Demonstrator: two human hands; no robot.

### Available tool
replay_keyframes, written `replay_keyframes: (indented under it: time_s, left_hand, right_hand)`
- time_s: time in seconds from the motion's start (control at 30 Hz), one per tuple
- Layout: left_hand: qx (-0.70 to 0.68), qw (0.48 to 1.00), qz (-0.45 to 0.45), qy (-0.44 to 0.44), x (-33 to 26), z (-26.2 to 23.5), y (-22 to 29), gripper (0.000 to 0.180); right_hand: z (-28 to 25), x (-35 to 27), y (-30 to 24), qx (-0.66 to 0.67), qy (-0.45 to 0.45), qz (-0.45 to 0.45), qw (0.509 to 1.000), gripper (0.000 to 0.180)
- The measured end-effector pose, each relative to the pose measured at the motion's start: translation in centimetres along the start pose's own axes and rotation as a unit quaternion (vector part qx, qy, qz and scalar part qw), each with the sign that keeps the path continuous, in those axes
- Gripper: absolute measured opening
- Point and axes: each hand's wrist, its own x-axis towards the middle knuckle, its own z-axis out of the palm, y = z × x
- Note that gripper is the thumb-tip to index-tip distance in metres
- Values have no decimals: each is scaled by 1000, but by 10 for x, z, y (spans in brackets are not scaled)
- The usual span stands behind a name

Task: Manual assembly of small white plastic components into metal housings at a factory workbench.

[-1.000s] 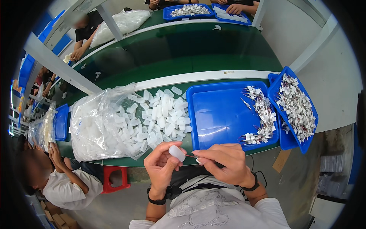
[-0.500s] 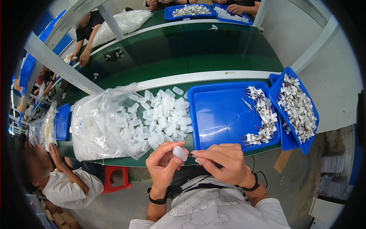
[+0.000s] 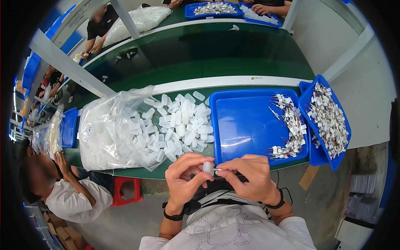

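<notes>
In front of my body, just off the table's near edge, my two hands meet. My left hand (image 3: 186,178) pinches a small translucent white plastic shell (image 3: 207,167) between thumb and fingertips. It is turned nearly edge-on. My right hand (image 3: 253,178) grips a thin wired part (image 3: 216,169) whose end meets the shell's right side; whether it is inside the shell I cannot tell. Ahead of my left hand lies a heap of similar white shells (image 3: 183,121), spilling from a clear plastic bag (image 3: 104,133). Beyond my right hand is a blue tray (image 3: 246,125) with small wired parts (image 3: 294,125) along its right side.
At the right, a tilted blue tray (image 3: 305,102) full of wired parts rests on another. Behind a white rail (image 3: 233,83) runs a green belt (image 3: 200,54) with a few loose pieces. Co-workers sit at left and across; a red stool (image 3: 118,193) stands lower left.
The shell has turned from its flat face to nearly edge-on, and the wired part now sits closer against it. Both hands have shifted slightly right. The whole view has moved a little.
</notes>
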Motion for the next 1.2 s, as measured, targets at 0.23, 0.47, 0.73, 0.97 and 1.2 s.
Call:
replay_keyframes:
  time_s: [0.23, 0.47, 0.73, 0.97, 1.2]
  left_hand:
    - [3, 1000, 16, 23, -2, 4, -7, 26]
    - [19, 997, 62, 47, -2, 7, -14, 24]
    - [53, 997, 35, 48, -6, 12, -6, 17]
    - [44, 999, -22, -22, -3, 9, -2, 20]
    - [136, 982, -91, 91, 63, -41, 29, 27]
  right_hand:
    - [2, 3, -1, -12, 17, -33, 999, 11]
    - [-1, 3, -2, -64, -6, -62, 996, 18]
    - [-19, 13, -2, -88, -103, -76, 988, 20]
    - [-21, 3, 1, -50, -114, -12, 992, 11]
    - [-65, -18, 20, -11, -14, 162, 987, 37]
